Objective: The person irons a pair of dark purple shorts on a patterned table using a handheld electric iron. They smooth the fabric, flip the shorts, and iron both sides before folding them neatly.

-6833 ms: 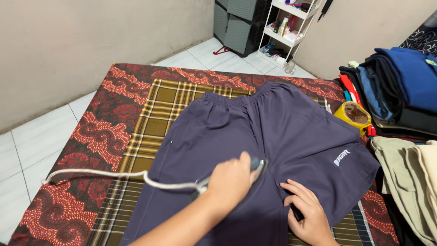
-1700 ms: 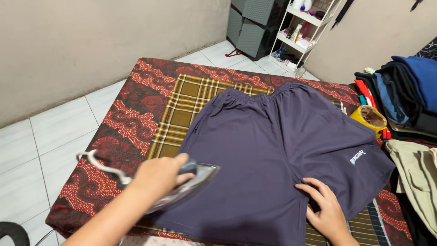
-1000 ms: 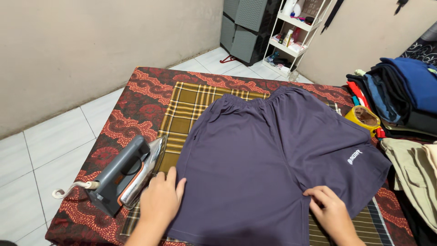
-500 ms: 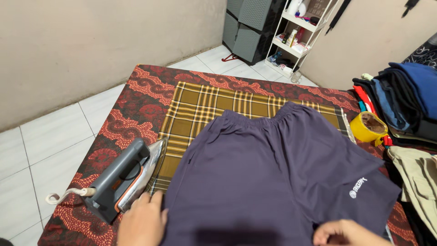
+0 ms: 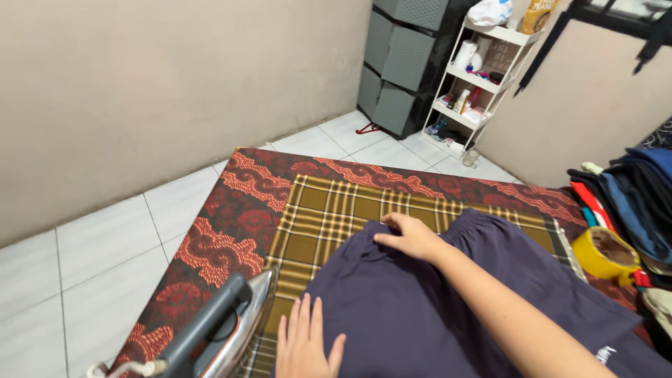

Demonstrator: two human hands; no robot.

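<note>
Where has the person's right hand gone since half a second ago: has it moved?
Yes. The right hand moved from the shorts' near hem up to the waistband, toward the plaid cloth.

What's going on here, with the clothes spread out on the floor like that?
A person is laying dark purple shorts flat on a plaid cloth over a red patterned mat. The right hand reaches across to the waistband; the left hand presses flat on the near edge. A grey iron stands on its heel beside the left hand, not held. Folded clothes and a yellow tub sit to the right.
</note>
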